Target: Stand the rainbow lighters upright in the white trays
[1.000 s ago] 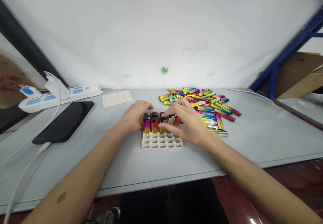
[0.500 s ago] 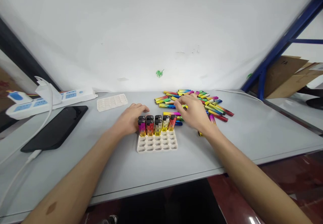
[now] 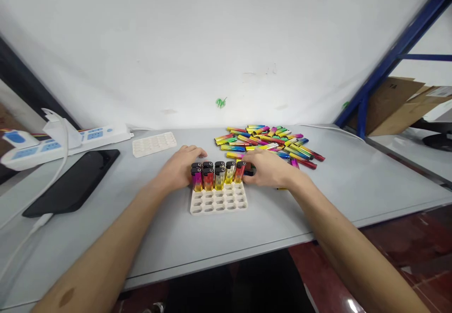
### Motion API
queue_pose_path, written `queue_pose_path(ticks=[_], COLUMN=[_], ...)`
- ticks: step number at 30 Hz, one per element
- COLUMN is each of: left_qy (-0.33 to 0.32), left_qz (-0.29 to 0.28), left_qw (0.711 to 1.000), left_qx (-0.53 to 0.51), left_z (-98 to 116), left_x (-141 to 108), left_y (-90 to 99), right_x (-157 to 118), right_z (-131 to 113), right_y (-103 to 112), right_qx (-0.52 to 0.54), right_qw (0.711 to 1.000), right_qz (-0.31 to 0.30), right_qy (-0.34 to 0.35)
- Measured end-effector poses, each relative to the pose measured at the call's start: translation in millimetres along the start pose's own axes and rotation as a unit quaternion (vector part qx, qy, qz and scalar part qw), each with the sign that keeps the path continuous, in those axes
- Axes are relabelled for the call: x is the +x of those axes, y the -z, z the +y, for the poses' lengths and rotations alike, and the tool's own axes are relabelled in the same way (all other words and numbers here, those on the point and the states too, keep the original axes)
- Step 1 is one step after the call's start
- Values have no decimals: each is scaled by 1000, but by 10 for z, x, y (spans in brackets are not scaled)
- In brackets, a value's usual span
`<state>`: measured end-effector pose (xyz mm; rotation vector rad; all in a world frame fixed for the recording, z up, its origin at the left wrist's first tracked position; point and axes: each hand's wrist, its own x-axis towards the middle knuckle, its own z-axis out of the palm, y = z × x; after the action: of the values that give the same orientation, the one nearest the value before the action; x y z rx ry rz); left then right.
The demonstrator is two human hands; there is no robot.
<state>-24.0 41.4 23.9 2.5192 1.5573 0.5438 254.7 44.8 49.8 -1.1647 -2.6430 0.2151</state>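
A pale tray of oval holes [image 3: 219, 204] lies on the table in front of me. Several metallic, colour-faded lighters with black tops [image 3: 219, 179] stand upright in its far rows; the near rows are bare. My left hand [image 3: 181, 166] rests against the left far side of the tray, index finger stretched out, the other fingertips partly hidden behind the lighters. My right hand [image 3: 270, 168] is low at the tray's right far corner, thumb and fingers curled around a dark-ended lighter [image 3: 250, 169], mostly covered by the hand. Behind it spreads a loose pile of shiny lighters [image 3: 268, 139].
A second pale tray [image 3: 154, 144] lies at the back left. Further left are a black phone [image 3: 72, 183] on a charging cable and a white power strip [image 3: 93, 140]. A white wall [image 3: 219, 49] closes the back; cardboard boxes [image 3: 391, 103] stand beyond a blue frame at right.
My right hand has come down from over the pile toward the tray's right corner, uncovering more of the pile. My left hand stays by the tray. The view has shifted slightly.
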Motion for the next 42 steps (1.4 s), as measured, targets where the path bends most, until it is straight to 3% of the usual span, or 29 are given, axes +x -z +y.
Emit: queue_pose_path(ticks=[4,9,13,16,21,27,30,35,42], left_qy=[5,1,0,6,8,9,5,1,0], left_qz=[0,-4,-5,-8,-9,-18,-14,-11,-5], left_qw=[1000,1000,1000,1000,1000,1000,1000,1000,1000], left_qx=[10,12,7,6,4,8,6,7,6], left_z=[-25,-30,4,26,30,31,35,18,11], left_x=[5,9,4,-2,-8,-7,-8,-7,-12], left_y=[-20,-17,13,33,39,34,30,10,3], right_x=[-1,45,75,114,180,211,216,197,202], right_z=[30,25,-16,-4,0,-37,-29,-65,-103], right_y=[-33,-9,43,17,-84,-123,-131,-134,-101], right_qx=[33,179,304,410,574,641,646,625,640], right_qw=[999,972,926,878,779,721,714,737,705], right_qz=[20,149,201,225,206,192,205,204,170], right_qy=[-11,-38,-102,-105,-149,-182,-177,-157,-254])
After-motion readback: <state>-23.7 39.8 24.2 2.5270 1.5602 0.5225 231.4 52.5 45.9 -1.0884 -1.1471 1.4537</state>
